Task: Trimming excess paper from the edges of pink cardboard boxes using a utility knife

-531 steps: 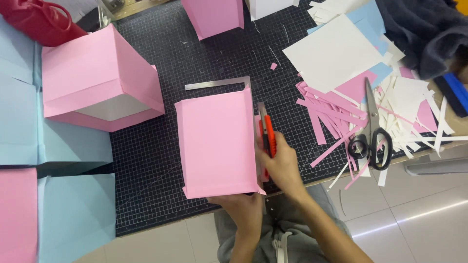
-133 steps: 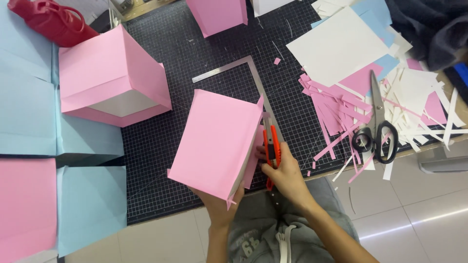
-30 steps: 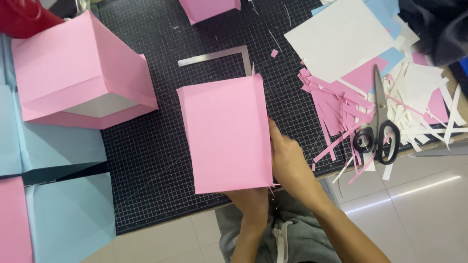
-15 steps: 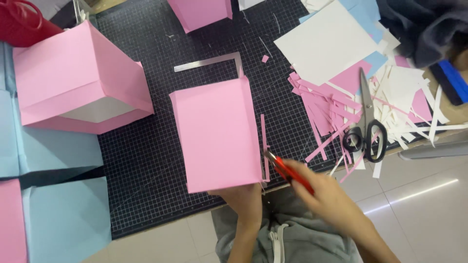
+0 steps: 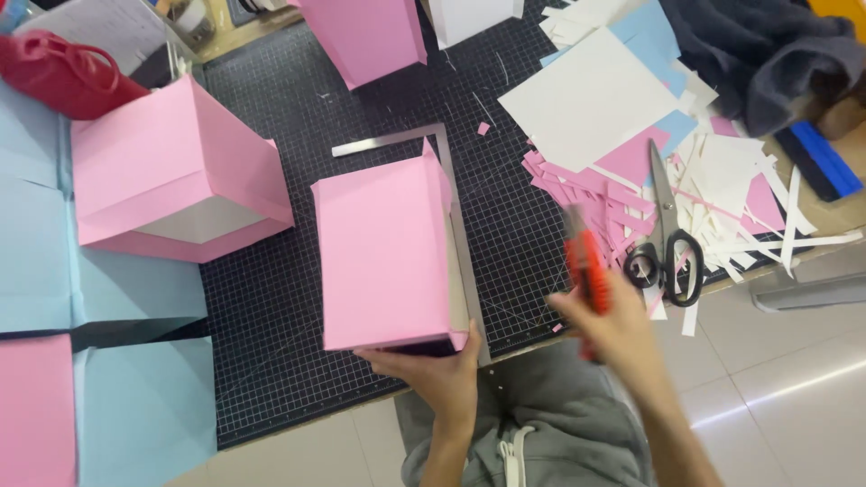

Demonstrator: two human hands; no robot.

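A pink paper box [image 5: 383, 252] lies on the black cutting mat [image 5: 271, 298], its open end toward me. My left hand [image 5: 433, 374] grips the box's near edge from below. My right hand [image 5: 613, 329] is lifted off to the right of the box and holds a red utility knife [image 5: 584, 266], blade end pointing away from me; it is motion-blurred. A steel L-shaped square [image 5: 456, 225] lies along the box's right side and far end.
A larger pink box [image 5: 171, 176] sits at left on light blue sheets [image 5: 135, 289]. Another pink box [image 5: 365, 36] stands at the back. Right of the mat lie scissors [image 5: 666, 225], pink and white paper strips [image 5: 622, 207], white sheets [image 5: 591, 99] and dark cloth [image 5: 758, 54].
My right hand has pulled away from the box's right edge and swung right with the red knife. The box stays under my left hand's grip.
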